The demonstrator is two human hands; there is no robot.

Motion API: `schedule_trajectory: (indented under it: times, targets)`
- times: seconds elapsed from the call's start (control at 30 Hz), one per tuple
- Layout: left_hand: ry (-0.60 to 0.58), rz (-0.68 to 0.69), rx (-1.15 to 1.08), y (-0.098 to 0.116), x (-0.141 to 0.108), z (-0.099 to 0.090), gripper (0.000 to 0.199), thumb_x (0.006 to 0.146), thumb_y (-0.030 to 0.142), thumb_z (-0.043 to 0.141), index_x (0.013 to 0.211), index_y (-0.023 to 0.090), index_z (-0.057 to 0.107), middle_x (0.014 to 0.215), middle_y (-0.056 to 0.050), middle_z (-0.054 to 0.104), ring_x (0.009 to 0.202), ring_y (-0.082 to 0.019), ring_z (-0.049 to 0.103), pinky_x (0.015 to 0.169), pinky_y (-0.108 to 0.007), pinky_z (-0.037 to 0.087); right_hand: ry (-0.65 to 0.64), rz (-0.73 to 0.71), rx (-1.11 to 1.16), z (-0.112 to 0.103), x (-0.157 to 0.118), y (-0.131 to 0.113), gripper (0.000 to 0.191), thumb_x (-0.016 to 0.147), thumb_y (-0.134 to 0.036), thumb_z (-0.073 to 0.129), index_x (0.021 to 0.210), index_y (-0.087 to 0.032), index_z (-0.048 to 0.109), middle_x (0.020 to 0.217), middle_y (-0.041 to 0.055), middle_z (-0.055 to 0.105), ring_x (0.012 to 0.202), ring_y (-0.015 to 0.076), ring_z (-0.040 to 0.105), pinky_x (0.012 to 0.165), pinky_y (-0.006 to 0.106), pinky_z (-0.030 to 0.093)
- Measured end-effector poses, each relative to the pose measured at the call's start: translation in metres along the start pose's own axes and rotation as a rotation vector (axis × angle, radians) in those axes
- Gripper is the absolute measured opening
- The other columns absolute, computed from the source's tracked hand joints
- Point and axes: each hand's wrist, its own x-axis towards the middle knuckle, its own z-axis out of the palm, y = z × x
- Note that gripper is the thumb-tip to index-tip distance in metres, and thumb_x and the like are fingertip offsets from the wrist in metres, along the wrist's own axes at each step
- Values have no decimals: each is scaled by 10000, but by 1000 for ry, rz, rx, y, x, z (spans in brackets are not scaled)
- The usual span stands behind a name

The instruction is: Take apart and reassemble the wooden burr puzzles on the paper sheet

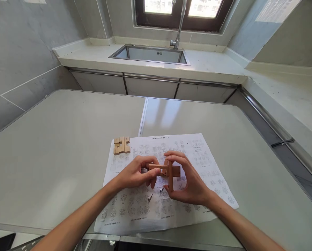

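Left hand: the left hand [137, 172] comes in from 7 o'clock, thumb and fingers closed on the sideways wooden bar [156, 167], near its 9 o'clock end.
Right hand: the right hand [191, 183] comes in from 4 o'clock, curved round the lengthwise wooden bar [171, 177], with fingertips at its 12 o'clock end and thumb at its 6 o'clock end.
Brown burr pieces: the two bars cross over the middle of the printed sheet, and a wider wooden block [176, 171] shows on the 3 o'clock side of the crossing. Fingers hide part of the joint, so whether the notches are fully seated cannot be told.
Pale notched blocks: a small cluster of pale notched blocks [121, 145] lies at the 11 o'clock corner of the printed sheet [198, 164], apart from both hands.
Sheet: covered in small line diagrams, with torn spots [150, 198] just on the 7 o'clock side of the crossing; it lies on the table [53, 157].
Beyond: a sink [145, 54] at 12 o'clock, with a faucet [180, 28] behind it.
Step in hand: judged to be handling and aligning the crossed pieces.
Move calls for: steady support from the left, light opposed pressure from the right, and notches kept square.
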Motion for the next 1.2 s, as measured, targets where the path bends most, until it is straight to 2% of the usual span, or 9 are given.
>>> schedule_trajectory:
  times: [0.4, 0.73, 1.03, 1.13, 1.2]
  targets:
    - [4, -5, -28, 2, -2, -3, 388, 999, 515, 648, 858, 156, 609, 586, -12, 678, 520, -117, 604, 542, -210, 446, 3, 36, 76, -4, 1, -2, 850, 727, -80, 724, 1472, -341, 407, 1468, 115, 493, 1455, 338, 466, 1152, 554, 495]
    - [-24, 14, -49, 6, -2, -4, 406, 994, 532, 654, 834, 163, 596, 568, -13, 678, 490, -113, 591, 521, -212, 455, -25, 36, 132, -6, 3, -4, 883, 691, -25, 683, 1469, -335, 403, 1473, 119, 464, 1432, 335, 468, 1096, 532, 539]
    - [7, -4, -13, 1, -2, -2, 362, 994, 493, 650, 848, 167, 597, 575, -12, 686, 519, -125, 620, 543, -216, 449, 50, 6, 13, -2, -1, 1, 826, 737, -112, 785, 1451, -321, 427, 1432, 122, 504, 1383, 341, 508, 1087, 538, 544]
    - [72, 6, -50, -2, -5, -13, 341, 973, 480, 665, 851, 168, 603, 534, 16, 653, 469, -116, 579, 529, -221, 423, 79, 56, 76, -10, -1, 5, 775, 751, -107, 736, 1432, -320, 434, 1427, 120, 485, 1343, 328, 528, 1061, 519, 561]
    - [191, 41, -72, -3, -8, -22, 325, 973, 465, 652, 835, 179, 586, 488, 47, 608, 441, -103, 528, 545, -228, 416, 141, 140, 125, -18, -1, 9, 720, 781, -130, 715, 1418, -324, 441, 1442, 116, 453, 1176, 283, 606, 1012, 501, 584]
